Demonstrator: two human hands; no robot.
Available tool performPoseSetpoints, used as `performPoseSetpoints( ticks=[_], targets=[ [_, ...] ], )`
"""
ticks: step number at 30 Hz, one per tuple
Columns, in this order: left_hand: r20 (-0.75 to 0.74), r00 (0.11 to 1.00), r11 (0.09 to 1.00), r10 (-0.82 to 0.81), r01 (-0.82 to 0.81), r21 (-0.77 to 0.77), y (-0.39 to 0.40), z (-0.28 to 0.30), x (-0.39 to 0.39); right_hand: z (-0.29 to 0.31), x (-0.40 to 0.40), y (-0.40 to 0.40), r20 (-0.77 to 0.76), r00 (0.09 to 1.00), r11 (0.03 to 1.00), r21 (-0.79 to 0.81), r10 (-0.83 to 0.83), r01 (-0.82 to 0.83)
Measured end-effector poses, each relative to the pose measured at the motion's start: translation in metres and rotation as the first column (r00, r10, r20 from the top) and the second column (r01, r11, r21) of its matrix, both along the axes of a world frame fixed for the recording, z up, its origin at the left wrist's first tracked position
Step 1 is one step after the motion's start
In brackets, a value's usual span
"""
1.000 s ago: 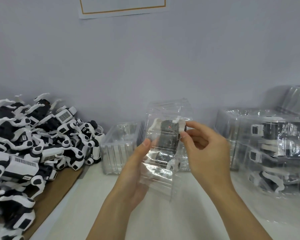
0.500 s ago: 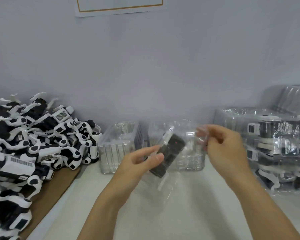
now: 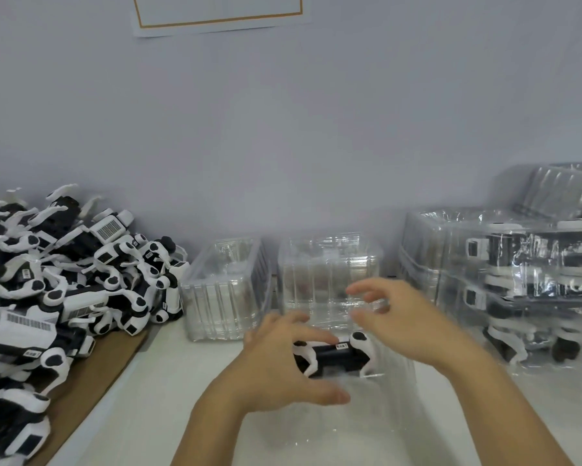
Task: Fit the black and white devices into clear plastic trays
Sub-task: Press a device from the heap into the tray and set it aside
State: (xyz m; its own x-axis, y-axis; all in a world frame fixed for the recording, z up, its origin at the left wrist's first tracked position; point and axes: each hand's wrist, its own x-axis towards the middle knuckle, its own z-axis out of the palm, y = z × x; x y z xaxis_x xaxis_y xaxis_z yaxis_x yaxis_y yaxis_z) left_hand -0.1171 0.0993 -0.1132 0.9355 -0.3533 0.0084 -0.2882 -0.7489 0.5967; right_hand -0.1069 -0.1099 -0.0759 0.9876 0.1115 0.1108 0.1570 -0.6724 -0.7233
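While the left hand [image 3: 283, 368] curls its fingers and thumb round a black and white device [image 3: 336, 354] low over the white table [image 3: 155, 381], the right hand [image 3: 400, 317] hangs just above and beside it, fingers loosely spread and bent, holding nothing. The device lies on its side inside a clear plastic tray [image 3: 394, 375], whose walls are faint and hard to trace against the tabletop. Behind it, two stacks of empty clear trays [image 3: 222, 290] stand against the wall. To the left, a heap of loose devices [image 3: 64, 280] spills across a sheet of brown cardboard [image 3: 91, 375]. To the right, filled trays [image 3: 518, 274] are stacked up.
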Motion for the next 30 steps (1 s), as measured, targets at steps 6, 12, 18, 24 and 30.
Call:
performPoseSetpoints(
  ticks=[6, 12, 18, 24, 30],
  targets=[
    [0.066, 0.998, 0.999, 0.015, -0.013, -0.031, -0.014, -0.001, -0.001, -0.012, 0.001, -0.001, -0.093, 0.989, 0.969, -0.231, -0.114, 0.09],
    [0.06, 0.935, 0.934, 0.35, -0.342, -0.103, -0.007, 0.006, 0.004, -0.015, 0.003, -0.01, -0.047, 0.936, 0.905, -0.277, -0.348, 0.322],
    [-0.355, 0.829, 0.835, 0.433, -0.517, -0.189, -0.012, 0.014, 0.002, -0.012, 0.007, -0.01, 0.025, 0.895, 0.848, -0.309, -0.445, 0.43],
    [-0.406, 0.852, 0.824, 0.329, -0.469, -0.318, -0.017, 0.01, 0.001, -0.011, 0.005, 0.026, 0.284, 0.946, 0.978, -0.088, -0.156, 0.188],
    [-0.521, 0.854, 0.734, -0.013, -0.346, -0.585, -0.019, -0.002, 0.005, -0.024, 0.007, 0.05, 0.252, 0.965, 0.997, -0.011, 0.071, -0.071]
  ],
)
